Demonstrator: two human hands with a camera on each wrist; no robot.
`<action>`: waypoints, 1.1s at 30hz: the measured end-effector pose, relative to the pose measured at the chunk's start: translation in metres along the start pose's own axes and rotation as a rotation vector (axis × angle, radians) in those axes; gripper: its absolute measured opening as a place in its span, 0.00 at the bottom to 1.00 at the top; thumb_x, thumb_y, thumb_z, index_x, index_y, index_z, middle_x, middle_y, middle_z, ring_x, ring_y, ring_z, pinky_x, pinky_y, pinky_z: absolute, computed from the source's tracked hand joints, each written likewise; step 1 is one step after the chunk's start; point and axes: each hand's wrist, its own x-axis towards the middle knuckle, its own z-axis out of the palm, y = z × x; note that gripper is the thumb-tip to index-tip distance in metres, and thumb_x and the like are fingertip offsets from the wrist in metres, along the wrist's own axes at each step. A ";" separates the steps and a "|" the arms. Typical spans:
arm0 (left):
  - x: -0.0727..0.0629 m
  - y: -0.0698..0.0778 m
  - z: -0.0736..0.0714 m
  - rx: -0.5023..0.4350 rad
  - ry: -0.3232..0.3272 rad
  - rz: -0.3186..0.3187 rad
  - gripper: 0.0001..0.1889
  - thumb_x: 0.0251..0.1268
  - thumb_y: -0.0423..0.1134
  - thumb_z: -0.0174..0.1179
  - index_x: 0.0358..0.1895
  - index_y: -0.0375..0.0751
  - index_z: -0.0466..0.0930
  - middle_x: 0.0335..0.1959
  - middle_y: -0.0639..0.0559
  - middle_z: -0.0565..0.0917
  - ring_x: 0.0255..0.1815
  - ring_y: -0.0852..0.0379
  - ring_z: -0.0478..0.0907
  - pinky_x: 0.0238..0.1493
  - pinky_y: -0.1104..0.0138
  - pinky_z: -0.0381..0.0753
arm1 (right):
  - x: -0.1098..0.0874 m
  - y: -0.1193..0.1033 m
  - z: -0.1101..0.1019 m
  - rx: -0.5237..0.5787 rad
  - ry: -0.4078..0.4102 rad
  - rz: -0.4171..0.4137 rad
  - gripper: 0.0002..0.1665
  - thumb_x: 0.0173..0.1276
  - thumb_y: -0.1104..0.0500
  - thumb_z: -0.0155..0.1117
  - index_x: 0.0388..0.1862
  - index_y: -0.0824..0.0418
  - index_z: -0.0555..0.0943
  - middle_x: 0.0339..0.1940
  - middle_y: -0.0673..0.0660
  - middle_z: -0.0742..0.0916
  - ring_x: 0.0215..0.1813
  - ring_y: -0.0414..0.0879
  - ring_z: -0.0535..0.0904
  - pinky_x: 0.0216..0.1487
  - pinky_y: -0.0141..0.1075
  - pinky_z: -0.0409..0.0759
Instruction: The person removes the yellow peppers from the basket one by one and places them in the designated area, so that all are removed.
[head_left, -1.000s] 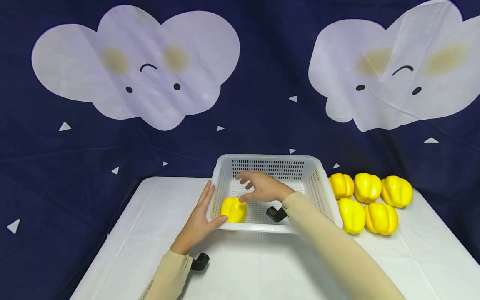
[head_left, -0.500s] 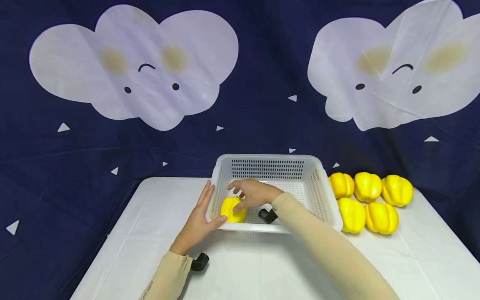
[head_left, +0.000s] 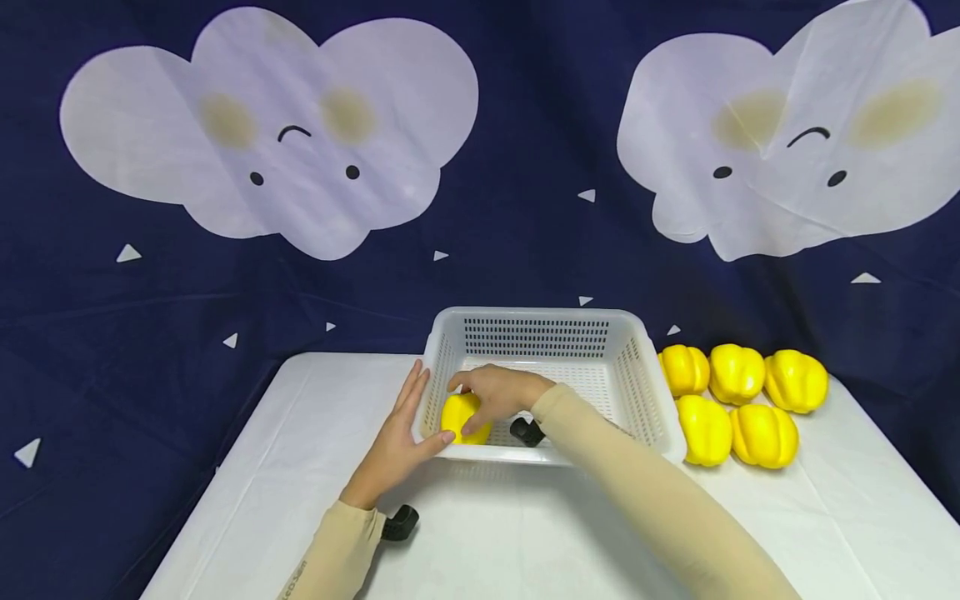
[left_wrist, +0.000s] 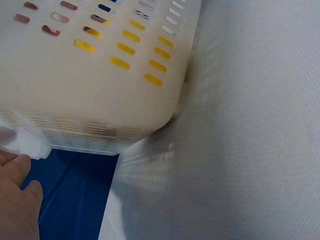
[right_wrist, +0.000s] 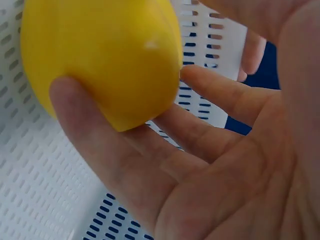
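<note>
A yellow bell pepper (head_left: 457,413) lies in the front left corner of a white perforated basket (head_left: 547,456). My right hand (head_left: 501,390) reaches down into the basket and grips this pepper, thumb on its near right side and fingers over its far side. In the right wrist view, fingers bend around the pepper's lower end (right_wrist: 115,60). My left hand (head_left: 399,446) braces the basket's front left corner, its straight fingers along the outer left wall and its thumb on the front rim. Through wall slots in the left wrist view, yellow pepper skin (left_wrist: 126,48) shows.
Several more yellow bell peppers (head_left: 765,437) sit in two rows on the white-covered table (head_left: 480,533), close to the basket's right side. A dark blue cloth with white clouds (head_left: 277,125) hangs behind the table. Black wrist cameras (head_left: 401,523) are worn on both arms.
My right hand has moved left and down inside the basket, from above the pepper to a grip around it. The left hand and the basket have stayed in place.
</note>
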 end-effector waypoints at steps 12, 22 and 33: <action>0.002 0.000 0.000 0.009 0.005 0.017 0.50 0.61 0.48 0.68 0.81 0.40 0.48 0.84 0.47 0.41 0.81 0.41 0.45 0.72 0.36 0.52 | 0.004 0.003 0.004 -0.050 -0.026 0.023 0.49 0.52 0.53 0.81 0.72 0.57 0.70 0.46 0.47 0.82 0.46 0.42 0.75 0.53 0.35 0.76; 0.000 0.000 0.000 0.008 0.011 0.029 0.50 0.61 0.49 0.69 0.81 0.39 0.49 0.83 0.46 0.42 0.81 0.40 0.45 0.72 0.36 0.52 | 0.008 0.002 0.007 -0.110 -0.026 0.032 0.52 0.51 0.51 0.82 0.74 0.56 0.68 0.52 0.49 0.82 0.50 0.41 0.75 0.57 0.36 0.76; 0.001 0.001 0.000 -0.015 0.009 0.026 0.50 0.61 0.46 0.69 0.81 0.39 0.49 0.84 0.52 0.41 0.81 0.41 0.44 0.72 0.36 0.51 | 0.007 0.000 0.008 -0.145 -0.029 -0.009 0.53 0.50 0.53 0.83 0.74 0.56 0.68 0.57 0.53 0.81 0.53 0.42 0.75 0.63 0.37 0.74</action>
